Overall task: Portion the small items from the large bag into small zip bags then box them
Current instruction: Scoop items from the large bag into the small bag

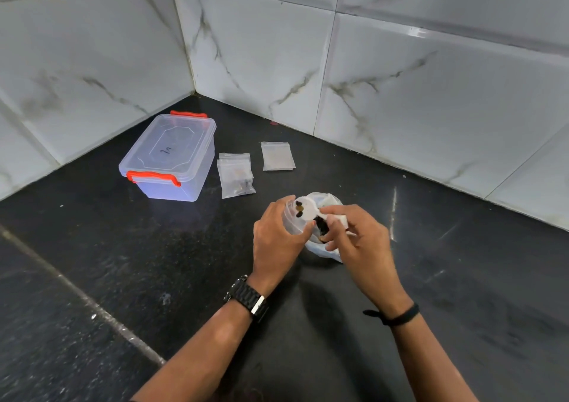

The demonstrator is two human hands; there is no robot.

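The left hand grips a small clear cup tilted toward the small zip bag pinched by the right hand, both directly above the large bag, likely to catch spills.

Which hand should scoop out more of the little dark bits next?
Probably the right hand. Its fingers are already at the mouth of the large bag, pinching dark bits. The left hand is busy holding the small zip bag open.
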